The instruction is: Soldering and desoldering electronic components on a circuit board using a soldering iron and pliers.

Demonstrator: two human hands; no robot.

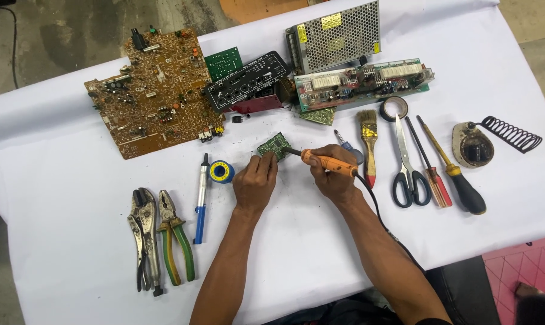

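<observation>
My right hand [334, 174] grips an orange soldering iron [326, 161], its dark tip touching a small green circuit board [275, 146] on the white table [74, 241]. My left hand [255, 180] rests at the board's near left corner and steadies it with the fingertips. The iron's black cord [378, 210] trails back along my right forearm.
Left of my hands lie a solder spool [222, 171], a blue-handled desoldering pump [201, 198], locking pliers [144, 238] and green-handled pliers [175, 235]. To the right are a brush [367, 144], scissors [406, 162], two screwdrivers [453, 168] and an iron stand [483, 141]. Large boards [155, 93] and a metal power supply [335, 36] sit behind.
</observation>
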